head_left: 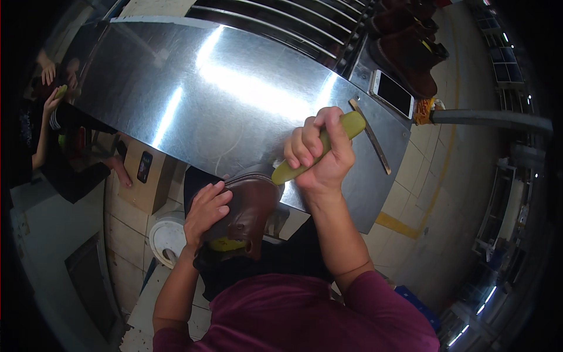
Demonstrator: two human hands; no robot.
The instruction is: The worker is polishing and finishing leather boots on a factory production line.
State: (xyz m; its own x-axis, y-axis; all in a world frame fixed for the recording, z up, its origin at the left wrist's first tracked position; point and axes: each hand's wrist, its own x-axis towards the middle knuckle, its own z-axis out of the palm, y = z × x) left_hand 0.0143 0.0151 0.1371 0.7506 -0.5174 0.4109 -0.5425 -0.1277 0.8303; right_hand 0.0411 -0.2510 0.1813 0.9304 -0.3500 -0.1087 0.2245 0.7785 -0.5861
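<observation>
A brown leather boot (pixel 252 205) rests over my lap at the near edge of the metal table, its toe toward the tabletop. Yellow-green material shows inside its opening. My left hand (pixel 206 210) holds the boot's left side, fingers laid over the leather. In my closed right hand (pixel 321 149) is a yellow-green oblong bar (pixel 353 124). Its lower end meets the boot at the toe edge, or lies just above it; I cannot tell which. Just right of that hand, a thin flat strip (pixel 370 138) lies on the table.
The shiny metal table (pixel 135 76) spans the view, with metal bars (pixel 287 23) behind it. A white phone (pixel 392 94) and several brown boots (pixel 410 53) occupy the far right. At left, a co-worker's hands (pixel 51 100) hold similar things near a wooden box (pixel 146 188). A white bucket (pixel 167 237) stands below.
</observation>
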